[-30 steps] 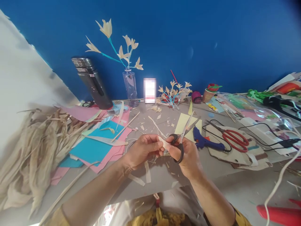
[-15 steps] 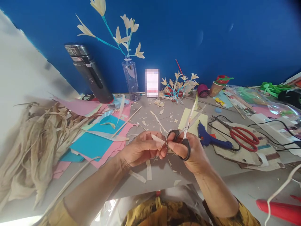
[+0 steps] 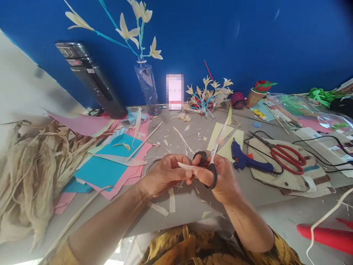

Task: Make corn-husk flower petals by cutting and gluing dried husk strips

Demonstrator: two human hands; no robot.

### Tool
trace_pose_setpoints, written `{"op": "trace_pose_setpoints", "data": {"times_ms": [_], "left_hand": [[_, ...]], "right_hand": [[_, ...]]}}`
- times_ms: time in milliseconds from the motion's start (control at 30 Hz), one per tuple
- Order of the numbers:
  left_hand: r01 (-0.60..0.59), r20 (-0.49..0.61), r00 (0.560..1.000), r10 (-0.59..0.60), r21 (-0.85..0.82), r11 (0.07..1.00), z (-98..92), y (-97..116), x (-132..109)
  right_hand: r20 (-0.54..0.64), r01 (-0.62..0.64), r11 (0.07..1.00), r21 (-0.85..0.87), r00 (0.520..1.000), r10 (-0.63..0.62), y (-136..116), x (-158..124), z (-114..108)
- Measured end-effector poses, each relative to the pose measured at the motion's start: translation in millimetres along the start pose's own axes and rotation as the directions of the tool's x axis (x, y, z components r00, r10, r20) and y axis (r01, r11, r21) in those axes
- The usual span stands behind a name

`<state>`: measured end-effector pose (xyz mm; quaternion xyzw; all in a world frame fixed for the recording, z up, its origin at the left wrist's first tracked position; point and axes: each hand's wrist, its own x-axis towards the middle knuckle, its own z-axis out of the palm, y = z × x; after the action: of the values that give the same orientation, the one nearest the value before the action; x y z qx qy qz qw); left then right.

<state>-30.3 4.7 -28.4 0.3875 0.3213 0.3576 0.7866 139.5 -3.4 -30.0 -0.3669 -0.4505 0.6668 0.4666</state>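
Between the thumb and fingers of my left hand (image 3: 168, 175) is a small pale husk strip (image 3: 185, 166). My right hand (image 3: 219, 178) has black-handled scissors (image 3: 212, 156) hooked on it, blades parted and pointing away from me. Its thumb and fingertip meet the strip's right end, close against my left fingertips. Cream-coloured scraps (image 3: 172, 200) lie on the grey table under my hands. Beyond them stand finished-looking cream flowers on blue stems (image 3: 205, 97), and taller ones rise from a clear bottle (image 3: 148, 86).
Dried husks (image 3: 33, 176) are heaped at left beside blue paper (image 3: 100, 165) and pink sheets. A dark flask (image 3: 92, 81) leans behind them. On the right lie a blue glue gun (image 3: 248, 158), red-handled scissors (image 3: 289, 156) and black cables.
My right thumb and fingertip have shifted onto the strip's end, and the strip lies flatter. The scissors tilt slightly differently. The whole view has shifted a little as the head moved.
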Motion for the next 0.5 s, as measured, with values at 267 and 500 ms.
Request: {"op": "trace_pose_setpoints", "data": {"times_ms": [267,500], "left_hand": [[-0.047,0.061,0.997,0.050,-0.056,0.997,3.8,0,-2],[-0.074,-0.053,0.996,0.073,-0.013,0.997,10.0,-5,-1]], "right_hand": [[-0.032,0.024,0.991,0.132,0.999,-0.020,0,-1,4],[-0.085,0.042,0.999,0.018,0.996,-0.040,0,-3,5]]}}
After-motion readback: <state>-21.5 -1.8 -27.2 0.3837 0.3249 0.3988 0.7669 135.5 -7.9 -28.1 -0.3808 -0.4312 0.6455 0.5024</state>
